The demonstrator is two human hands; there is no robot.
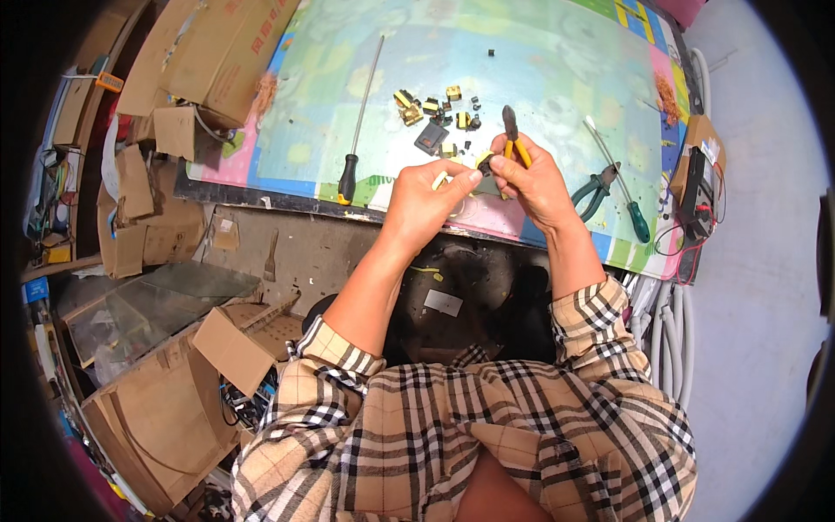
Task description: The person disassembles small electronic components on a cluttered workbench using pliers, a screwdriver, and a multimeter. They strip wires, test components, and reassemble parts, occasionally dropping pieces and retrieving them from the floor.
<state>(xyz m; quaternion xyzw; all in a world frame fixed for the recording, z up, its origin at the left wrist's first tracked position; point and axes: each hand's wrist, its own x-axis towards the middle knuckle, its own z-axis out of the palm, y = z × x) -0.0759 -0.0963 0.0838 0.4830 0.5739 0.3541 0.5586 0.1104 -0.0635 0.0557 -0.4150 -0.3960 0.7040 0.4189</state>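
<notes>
Lying along the left part of the patterned table cover (322,87), a long screwdriver (348,178) has its black-and-yellow handle toward the wearer. Right of it I see scattered yellow-and-black parts (430,106) beside a flat dark block (430,137). Nearer, the left hand (422,200) is closed, thumb and fingers pinching a small component (484,163), with a pale yellow strip (441,180) showing at its fingers. That component sits between both hands, over the table's near edge: dark and squat, pale yellow toward its top, though fingertips hide so much that I can't be sure of its full shape. The right hand (541,184) grasps it from the other side and also holds yellow-handled pliers (511,129), dark head pointing away. Farther right I have green-handled pliers (596,191), a green-handled screwdriver (639,222) and a black device (694,187) with red and black leads.
</notes>
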